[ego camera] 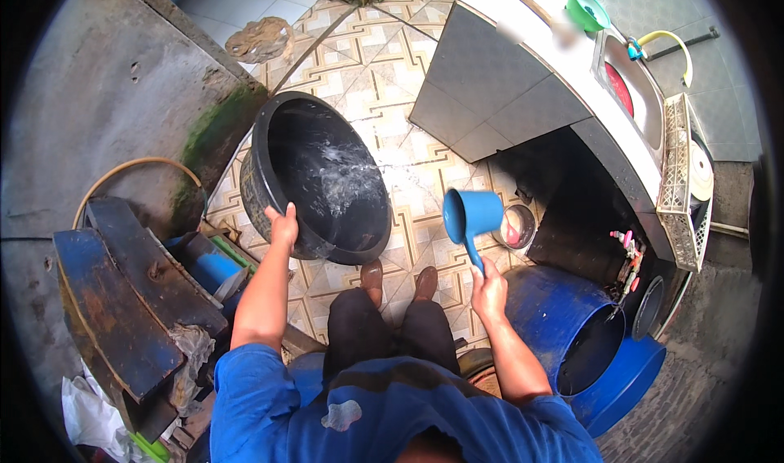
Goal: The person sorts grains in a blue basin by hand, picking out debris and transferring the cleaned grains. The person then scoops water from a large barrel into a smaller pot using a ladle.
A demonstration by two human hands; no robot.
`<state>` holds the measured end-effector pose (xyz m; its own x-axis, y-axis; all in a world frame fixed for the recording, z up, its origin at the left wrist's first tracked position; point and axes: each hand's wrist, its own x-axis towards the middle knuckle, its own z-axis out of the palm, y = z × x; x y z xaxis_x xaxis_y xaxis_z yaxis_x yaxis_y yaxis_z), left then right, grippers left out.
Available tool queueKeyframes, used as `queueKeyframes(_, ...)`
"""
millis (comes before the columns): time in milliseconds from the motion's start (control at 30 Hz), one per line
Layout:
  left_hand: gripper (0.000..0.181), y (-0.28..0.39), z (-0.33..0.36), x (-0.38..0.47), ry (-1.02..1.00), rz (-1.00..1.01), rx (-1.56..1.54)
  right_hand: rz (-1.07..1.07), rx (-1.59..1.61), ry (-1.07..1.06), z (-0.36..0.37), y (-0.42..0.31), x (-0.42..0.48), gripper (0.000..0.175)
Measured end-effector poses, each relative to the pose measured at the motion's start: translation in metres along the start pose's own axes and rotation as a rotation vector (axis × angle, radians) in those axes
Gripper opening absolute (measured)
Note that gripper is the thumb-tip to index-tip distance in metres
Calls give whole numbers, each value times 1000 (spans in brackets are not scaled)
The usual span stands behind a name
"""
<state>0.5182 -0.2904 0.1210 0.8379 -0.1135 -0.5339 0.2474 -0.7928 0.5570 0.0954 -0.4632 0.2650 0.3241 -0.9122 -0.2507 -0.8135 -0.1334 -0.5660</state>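
Observation:
My left hand (283,225) grips the near-left rim of a large black plastic tub (294,138), which is tilted with its opening facing right. Water splashes against the inside of the tub. In my right hand (489,286) is the handle of a blue plastic water dipper (481,212), held sideways with its mouth towards the tub. A streak of water hangs in the air between dipper and tub. Behind the dipper, a small round bowl (525,227) with something pink in it stands on the patterned tile floor (416,218).
Blue plastic barrels (545,316) stand at the right, under a tiled counter (490,101) with a steel sink (643,95) and a dish rack (674,187). Old boards (122,304) and a hose (131,164) lie left by a mossy wall (208,132). A brown cloth-like heap (260,39) lies ahead.

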Motion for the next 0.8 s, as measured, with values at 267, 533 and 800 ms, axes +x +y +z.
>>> queueKeyframes(267, 43, -101, 52, -64, 145, -186, -274, 179, -9, 23, -21, 60, -27, 25)
queueKeyframes(533, 29, -33, 13, -22, 4, 8, -563, -20, 228, 396, -88, 39, 36, 23)
queueKeyframes(800, 40, 6, -18, 10, -61, -230, -445, -146, 701, 652, -183, -10, 131, 21)
